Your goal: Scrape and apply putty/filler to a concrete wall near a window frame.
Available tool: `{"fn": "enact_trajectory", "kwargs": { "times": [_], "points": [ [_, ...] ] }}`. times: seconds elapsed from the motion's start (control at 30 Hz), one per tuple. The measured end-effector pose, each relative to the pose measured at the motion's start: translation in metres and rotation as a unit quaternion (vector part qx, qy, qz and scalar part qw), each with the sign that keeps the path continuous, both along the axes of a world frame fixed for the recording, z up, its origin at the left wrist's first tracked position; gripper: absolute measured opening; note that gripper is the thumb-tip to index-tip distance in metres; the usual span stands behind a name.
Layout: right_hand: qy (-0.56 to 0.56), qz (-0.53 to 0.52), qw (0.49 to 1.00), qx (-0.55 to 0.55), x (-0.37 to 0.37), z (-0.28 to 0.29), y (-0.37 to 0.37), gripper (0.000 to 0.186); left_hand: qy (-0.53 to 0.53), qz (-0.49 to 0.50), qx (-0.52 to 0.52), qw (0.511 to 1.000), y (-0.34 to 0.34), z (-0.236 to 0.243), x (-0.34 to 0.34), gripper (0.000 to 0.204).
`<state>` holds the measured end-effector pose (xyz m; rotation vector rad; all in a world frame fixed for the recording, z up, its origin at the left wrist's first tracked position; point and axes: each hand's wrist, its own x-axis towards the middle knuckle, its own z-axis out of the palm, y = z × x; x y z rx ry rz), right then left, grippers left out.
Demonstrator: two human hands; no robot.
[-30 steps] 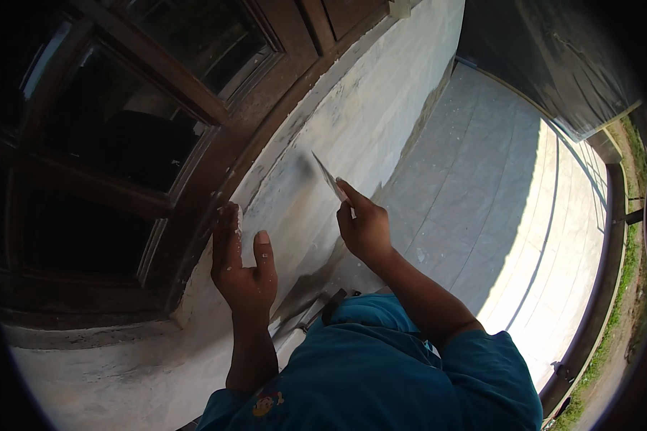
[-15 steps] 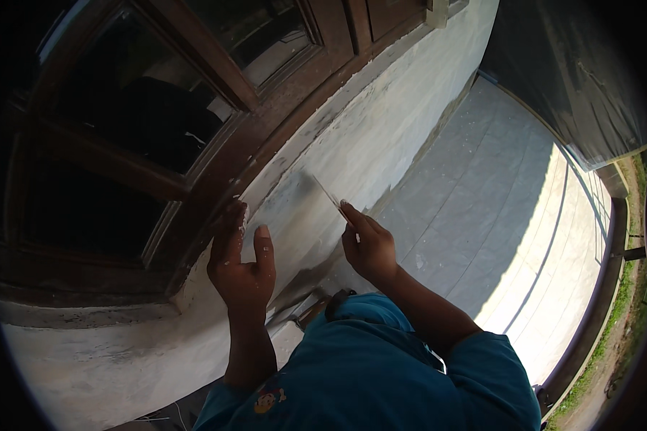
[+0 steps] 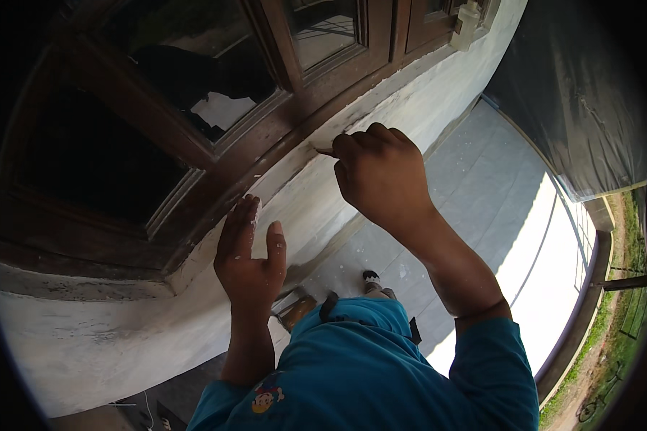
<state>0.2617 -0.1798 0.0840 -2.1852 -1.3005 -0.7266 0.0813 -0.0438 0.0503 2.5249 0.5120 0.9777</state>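
Observation:
My right hand (image 3: 387, 176) is closed around a thin flat putty knife (image 3: 326, 151), with its knuckles up. Only a small tip of the tool shows beside the fingers, at the ledge (image 3: 303, 159) under the window; the rest is hidden by the hand. My left hand (image 3: 250, 269) is nearest the wall edge farther along the same ledge, fingers up and thumb spread apart. White filler smears its fingers, and no tool is in it. Whether its fingertips touch the ledge I cannot tell. Below the ledge runs the pale, patchy plaster wall (image 3: 115, 337).
Dark brown window frames (image 3: 295, 118) with glass panes stand over the ledge. A pale bottle (image 3: 466, 25) sits at its far end. Grey floor tiles (image 3: 474, 201) stretch to the right, partly sunlit. A dark sheet (image 3: 582, 108) hangs at the far right.
My right hand has moved up and away toward the ledge and turned knuckles-up, with the putty knife still in it. The left hand stays nearly in place. The view has shifted slightly.

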Motion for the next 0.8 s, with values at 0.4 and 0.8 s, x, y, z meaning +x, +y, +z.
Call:
{"fn": "enact_trajectory", "kwargs": {
  "times": [0.4,0.8],
  "points": [
    [0.31,-0.139,0.915,0.215,-0.017,-0.049,-0.047,0.025,-0.006,-0.013,0.018,1.0,0.009,-0.002,-0.013,0.039],
    [0.369,-0.166,0.859,0.313,-0.023,-0.131,0.005,0.039,-0.023,-0.039,0.0,0.999,0.021,0.0,-0.021,0.041]
  ]
}}
